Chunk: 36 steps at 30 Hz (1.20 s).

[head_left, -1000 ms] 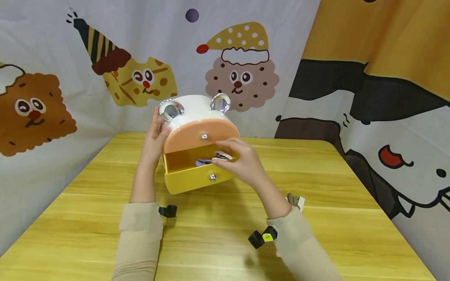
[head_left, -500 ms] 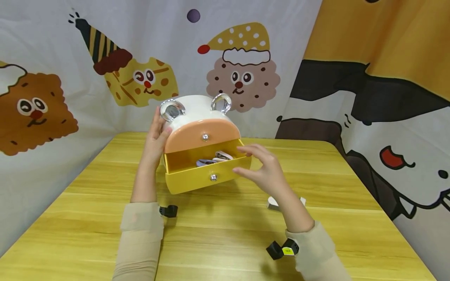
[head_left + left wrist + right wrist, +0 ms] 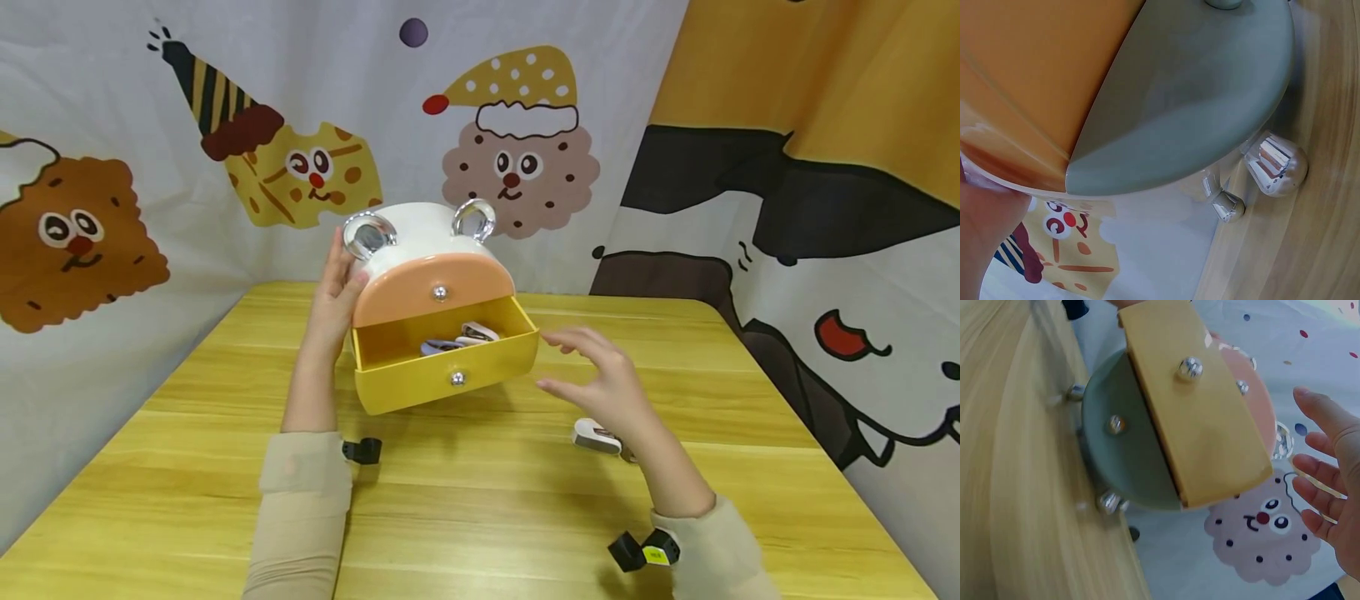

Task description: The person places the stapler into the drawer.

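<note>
My left hand (image 3: 333, 292) holds the left side of a round desktop drawer box (image 3: 420, 225), thumb toward the front and fingers behind. The box has a white shell, silver ears and a peach top drawer (image 3: 412, 287). Its yellow middle drawer (image 3: 405, 387) is pulled out; inside lie a purple item (image 3: 438, 346) and small white stapler-like items (image 3: 480, 332). The grey-green bottom drawer (image 3: 1122, 444) is closed in the right wrist view. My right hand (image 3: 600, 375), fingers spread and loosely bent, is just right of the yellow drawer, holding nothing.
On the wooden table (image 3: 450, 517), a white and grey stapler-like item (image 3: 596, 436) lies below my right hand, partly hidden by the forearm. A printed curtain (image 3: 300, 50) hangs behind the table. Silver feet (image 3: 1275, 164) show under the box.
My right hand has let go of a white item in the yellow drawer and drawn away to the right. The stapler-like item on the table has come into view. My left hand keeps its hold.
</note>
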Available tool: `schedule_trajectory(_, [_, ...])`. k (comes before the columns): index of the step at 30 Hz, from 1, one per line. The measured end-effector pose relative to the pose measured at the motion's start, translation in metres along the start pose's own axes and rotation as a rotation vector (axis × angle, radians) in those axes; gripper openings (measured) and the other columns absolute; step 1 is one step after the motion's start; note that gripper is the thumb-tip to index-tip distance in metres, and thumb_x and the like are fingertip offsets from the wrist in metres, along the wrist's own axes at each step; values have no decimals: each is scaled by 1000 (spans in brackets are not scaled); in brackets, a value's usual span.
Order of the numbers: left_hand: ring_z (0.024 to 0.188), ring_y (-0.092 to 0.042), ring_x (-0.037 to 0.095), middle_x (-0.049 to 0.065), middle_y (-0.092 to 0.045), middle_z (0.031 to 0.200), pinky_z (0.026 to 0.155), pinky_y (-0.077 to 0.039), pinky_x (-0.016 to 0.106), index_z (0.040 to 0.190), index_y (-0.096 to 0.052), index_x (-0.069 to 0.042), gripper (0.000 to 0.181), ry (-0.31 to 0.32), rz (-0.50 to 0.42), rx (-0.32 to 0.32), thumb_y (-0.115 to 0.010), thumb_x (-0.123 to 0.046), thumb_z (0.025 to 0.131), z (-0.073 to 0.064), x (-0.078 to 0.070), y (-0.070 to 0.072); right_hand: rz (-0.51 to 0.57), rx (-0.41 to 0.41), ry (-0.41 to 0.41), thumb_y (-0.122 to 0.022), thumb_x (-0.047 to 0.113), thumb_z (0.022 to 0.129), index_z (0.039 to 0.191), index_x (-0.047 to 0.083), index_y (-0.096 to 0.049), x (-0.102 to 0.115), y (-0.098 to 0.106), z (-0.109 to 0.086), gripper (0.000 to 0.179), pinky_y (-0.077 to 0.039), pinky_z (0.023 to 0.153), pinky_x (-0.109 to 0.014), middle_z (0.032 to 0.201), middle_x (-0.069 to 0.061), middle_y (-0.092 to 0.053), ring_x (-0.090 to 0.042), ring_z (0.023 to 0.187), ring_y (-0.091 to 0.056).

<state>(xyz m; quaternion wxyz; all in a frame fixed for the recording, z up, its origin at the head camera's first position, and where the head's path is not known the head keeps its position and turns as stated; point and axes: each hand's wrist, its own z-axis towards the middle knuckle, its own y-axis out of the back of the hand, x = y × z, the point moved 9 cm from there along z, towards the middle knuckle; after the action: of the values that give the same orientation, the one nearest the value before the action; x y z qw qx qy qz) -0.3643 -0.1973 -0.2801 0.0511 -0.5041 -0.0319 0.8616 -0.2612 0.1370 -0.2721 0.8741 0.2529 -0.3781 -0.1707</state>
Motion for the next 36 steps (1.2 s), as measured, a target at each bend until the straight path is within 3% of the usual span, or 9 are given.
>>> schedule_trajectory(15, [142,-21,18,13,-27,154,112,-22,25,155,-14,-30,68,6,8,-13,-49,-12,99,-1,-1,1,-69,85,-46,-84,18,74,125,16,-63,-42,12,-31,55,-44,82,-33,118,3,-61,-16,97,-54])
schedule_trajectory(20, [142,-21,18,11,-24,156,112,-22,25,154,-14,-31,68,17,14,-11,-50,-14,99,-1,0,1,-84,125,-77,-85,20,73,125,18,-63,-56,12,-41,56,-44,82,-36,118,6,-60,-12,97,-53])
schedule_trajectory(31, [142,-20,16,12,-27,155,113,-20,26,155,-13,-29,68,4,14,-9,-49,-13,99,0,1,2,-84,253,-134,-81,27,78,123,11,-65,-95,7,-59,50,-49,78,-50,121,-4,-61,-25,101,-55])
schedule_trajectory(36, [142,-20,16,13,-27,154,114,-17,28,155,-13,-26,69,-9,18,-10,-50,-13,99,0,0,1,-45,317,-167,-79,28,79,123,8,-64,-107,3,-65,50,-50,75,-48,119,-7,-62,-32,102,-55])
